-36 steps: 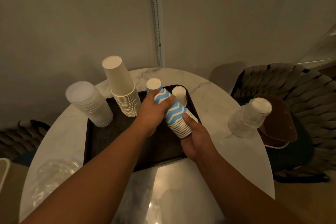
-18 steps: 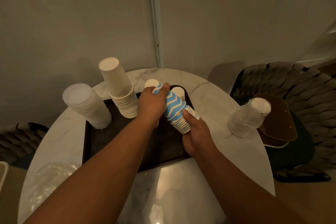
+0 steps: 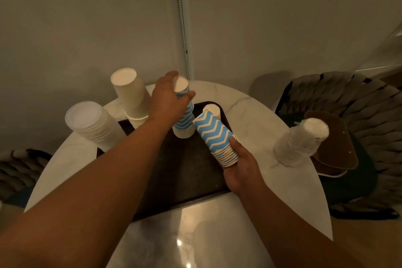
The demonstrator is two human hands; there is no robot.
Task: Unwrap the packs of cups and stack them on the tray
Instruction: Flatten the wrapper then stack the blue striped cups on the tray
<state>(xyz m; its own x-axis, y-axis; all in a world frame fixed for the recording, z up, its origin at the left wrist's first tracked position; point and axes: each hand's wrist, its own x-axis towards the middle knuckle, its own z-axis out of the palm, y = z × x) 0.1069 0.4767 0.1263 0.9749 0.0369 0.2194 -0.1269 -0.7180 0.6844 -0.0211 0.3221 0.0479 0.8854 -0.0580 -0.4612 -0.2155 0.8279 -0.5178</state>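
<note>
A dark tray [image 3: 187, 172] lies on the round marble table [image 3: 256, 119]. My left hand [image 3: 167, 102] grips the top of an upturned blue zigzag cup stack [image 3: 183, 119] standing at the tray's back. My right hand [image 3: 241, 165] holds a second, tilted stack of blue zigzag cups [image 3: 217, 137] by its rim end over the tray's right side. A tall stack of plain white cups [image 3: 130, 95] stands at the tray's back left. A small white cup [image 3: 212, 110] shows behind the tilted stack.
A stack of clear plastic lids or cups [image 3: 93, 124] leans at the tray's left edge. A wrapped pack of clear cups [image 3: 301, 141] stands on the table's right. A chair [image 3: 356, 128] with a brown cap [image 3: 332, 148] sits to the right.
My left hand lifted cups off the stack held in both hands and carried them back onto the standing blue stack. My right hand keeps the remaining stack, tilted, a little lower right.
</note>
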